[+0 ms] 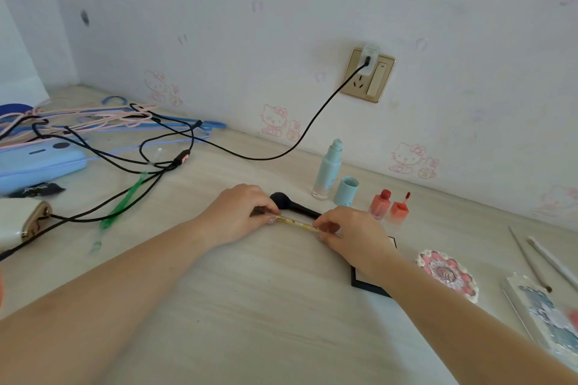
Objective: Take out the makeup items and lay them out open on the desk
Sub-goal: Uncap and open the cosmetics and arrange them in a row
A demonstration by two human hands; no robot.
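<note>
Head view looks down over two bare forearms reaching in from the near edge of the counter [256,306], and both hands meet on one slim yellow pencil [295,222] around the middle of the surface. The left hand [240,212] pinches its left end with curled fingertips; the right hand [350,233] pinches the other end, thumb and fingers closed round it. The pencil lies slanted between them, low over the counter; whether it touches the surface is hard to tell.

Under the right wrist sits a black-edged flat compact [369,286], mostly hidden. Toward the right edge lie a round pink floral compact [447,275], a pale patterned palette [544,316] and two thin brushes [531,262].

Just behind the pencil lies a black powder brush [281,201], its head by the left knuckles. Farther back, near the wall, stand a mint pump bottle [328,170] with its cap [345,191] off beside it, then a red lip-gloss bottle [380,204] and its applicator cap [400,209] standing apart.

At the far left: black cables [150,162], a blue case [40,166] and coloured hangers [103,119].
</note>
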